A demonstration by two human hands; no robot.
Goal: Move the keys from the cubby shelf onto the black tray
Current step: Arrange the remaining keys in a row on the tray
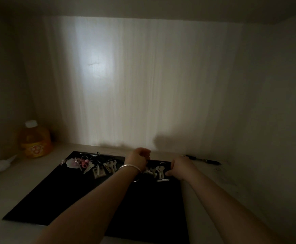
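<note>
I am working with a very dim view here. The only real brightness is a pale patch of glare on the back wall (98, 67), which fades out to grey on either side of that patch and into deep murk at the corners. Below the patch, a soft shadow blob sits low on the wall. The black tray (98, 199) reads as a flat dark mass with no surface detail. Everything looks soft and grainy, and the straight edges bow near the frame borders.

several silvery key bunches (98, 166) flat along the far edge of the flat black tray (94, 199), inside the dim cubby
</note>
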